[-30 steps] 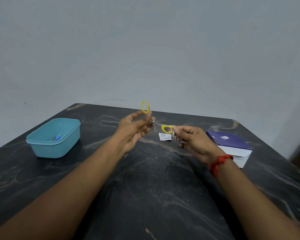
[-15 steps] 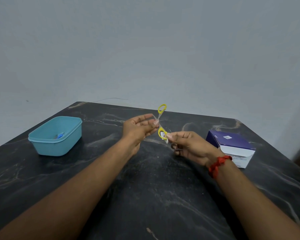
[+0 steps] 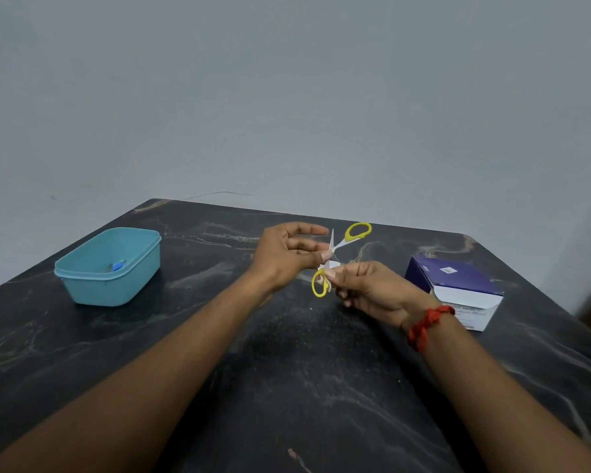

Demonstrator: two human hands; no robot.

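Note:
Small scissors with yellow ring handles (image 3: 356,232) are held in the air above the middle of the dark marble table (image 3: 287,387). One handle ring points up to the right, the other hangs low between my hands. My left hand (image 3: 287,256) pinches the scissors near the pivot with thumb and fingertips. My right hand (image 3: 369,291) pinches a small white packet (image 3: 331,266) against the lower ring, fingers curled. The blades are mostly hidden behind my fingers.
A teal plastic tub (image 3: 108,268) with a small blue item inside stands at the left. A purple and white cardboard box (image 3: 456,290) lies at the right. A plain grey wall rises behind the table's far edge.
The scissors have turned clockwise: the upper ring swung from above my left hand over to the right. The white packet, earlier on the table, is now held in my right fingers.

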